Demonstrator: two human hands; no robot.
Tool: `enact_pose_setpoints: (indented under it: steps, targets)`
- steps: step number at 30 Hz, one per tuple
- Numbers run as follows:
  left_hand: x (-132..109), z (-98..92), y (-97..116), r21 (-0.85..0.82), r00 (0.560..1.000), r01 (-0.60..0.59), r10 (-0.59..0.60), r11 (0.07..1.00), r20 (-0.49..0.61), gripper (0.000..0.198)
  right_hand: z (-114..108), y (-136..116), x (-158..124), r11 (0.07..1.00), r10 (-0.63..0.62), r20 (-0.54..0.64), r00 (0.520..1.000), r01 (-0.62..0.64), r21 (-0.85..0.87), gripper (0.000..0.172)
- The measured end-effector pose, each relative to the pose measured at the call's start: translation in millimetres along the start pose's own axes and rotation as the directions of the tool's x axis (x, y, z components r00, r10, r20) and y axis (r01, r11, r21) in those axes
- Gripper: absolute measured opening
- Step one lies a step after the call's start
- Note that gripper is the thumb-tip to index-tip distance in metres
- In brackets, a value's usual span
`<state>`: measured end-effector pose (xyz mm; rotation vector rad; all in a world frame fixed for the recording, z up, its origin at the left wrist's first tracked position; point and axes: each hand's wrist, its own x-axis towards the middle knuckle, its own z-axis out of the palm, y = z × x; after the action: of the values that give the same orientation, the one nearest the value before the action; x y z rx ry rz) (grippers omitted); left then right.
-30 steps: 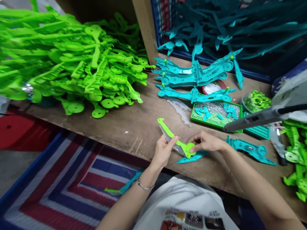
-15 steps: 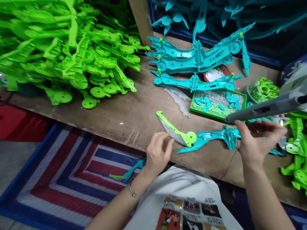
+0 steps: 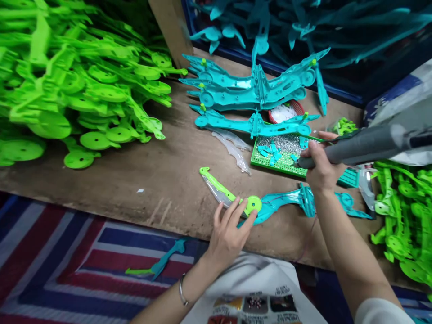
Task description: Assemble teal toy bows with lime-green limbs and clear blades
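My left hand (image 3: 228,235) lies with outstretched fingers on the lime-green limb piece (image 3: 254,205) and the near end of a teal bow-shaped plastic body (image 3: 285,200). A clear plastic blade (image 3: 216,192) runs along the green piece, and a thin string trails from the teal body. My right hand (image 3: 320,172) is closed round the lower part of a grey electric screwdriver (image 3: 366,145), which slants in from the right. Its tip points left above the green perforated tray (image 3: 266,163), which holds small screws and teal bits.
Lime-green parts (image 3: 101,94) are heaped at the left, with more green parts (image 3: 405,216) at the right edge. Teal bow bodies (image 3: 232,96) lie at the back beside a red basket (image 3: 297,108). Clear blades (image 3: 232,150) rest left of the tray. A striped cloth-lined bin (image 3: 111,252) stands below the table edge.
My right hand has moved left and closed round the screwdriver, bringing it over the tray. My left hand has come down onto the green piece. The view has shifted right.
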<state>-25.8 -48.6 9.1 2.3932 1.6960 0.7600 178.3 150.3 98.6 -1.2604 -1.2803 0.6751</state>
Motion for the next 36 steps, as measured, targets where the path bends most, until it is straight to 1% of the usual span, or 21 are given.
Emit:
enact_pose_setpoints:
  steps: [2, 4, 8, 12, 16, 21, 25, 27, 29, 32, 34, 35, 36]
  targets:
    - [-2, 2.9, 0, 0.014, 1.000, 0.000, 0.000, 1.000, -0.002, 0.053, 7, 12, 1, 0.999, 0.021, -0.029, 0.999, -0.023, -0.041, 0.044]
    - [-4, 4.4, 1, 0.016, 1.000, -0.002, 0.002, 1.000, -0.005, 0.055, 10, 23, 0, 0.998, 0.028, -0.034, 0.999, -0.030, -0.063, 0.041]
    - [-6, 3.9, 1, -0.046, 0.999, 0.004, -0.006, 0.999, -0.034, 0.053, 13, 36, 1, 1.000, 0.008, -0.051, 0.999, -0.009, -0.021, 0.033]
    - [-6, 2.5, 1, -0.131, 0.996, 0.030, -0.041, 0.991, -0.085, 0.053, 16, 44, 5, 1.000, 0.011, -0.087, 0.996, -0.009, 0.026, 0.031]
    - [-8, 0.6, 2, -0.128, 0.979, 0.100, -0.121, 0.987, -0.164, 0.051, 20, 50, 8, 0.987, -0.036, -0.119, 0.992, 0.054, 0.151, 0.029]
    - [-14, -2.7, -2, -0.120, 0.965, 0.161, -0.182, 0.980, -0.191, 0.054, 22, 56, 11, 0.970, -0.087, -0.125, 0.988, 0.113, 0.215, 0.023]
    - [-11, -5.0, -2, -0.167, 0.963, 0.161, -0.192, 0.973, -0.191, 0.066, 24, 57, 12, 0.965, -0.115, -0.090, 0.989, 0.132, 0.224, 0.019]
    - [-3, -6.0, 0, -0.198, 0.973, 0.131, -0.164, 0.971, -0.160, 0.074, 24, 53, 14, 0.966, -0.122, -0.089, 0.989, 0.139, 0.220, 0.020]
    - [6, -6.9, 1, -0.209, 0.986, 0.102, -0.127, 0.972, -0.109, 0.073, 24, 42, 13, 0.963, -0.124, -0.105, 0.987, 0.146, 0.227, 0.021]
    - [16, -7.0, 1, -0.186, 0.996, 0.065, -0.074, 0.980, -0.042, 0.051, 22, 13, 0, 0.943, -0.142, -0.126, 0.982, 0.172, 0.283, 0.017]
    - [18, -5.5, -1, -0.177, 0.998, 0.044, -0.050, 0.983, -0.033, 0.039, 19, -11, -20, 0.919, -0.149, -0.071, 0.986, 0.165, 0.357, 0.014]
    - [17, -4.4, -2, -0.182, 0.998, 0.038, -0.046, 0.983, -0.036, 0.037, 18, -22, -33, 0.906, -0.143, -0.011, 0.990, 0.135, 0.401, 0.015]
    - [15, -3.3, -3, -0.192, 0.998, 0.038, -0.047, 0.981, -0.039, 0.037, 16, -31, -48, 0.894, -0.131, 0.072, 0.989, 0.087, 0.439, 0.016]
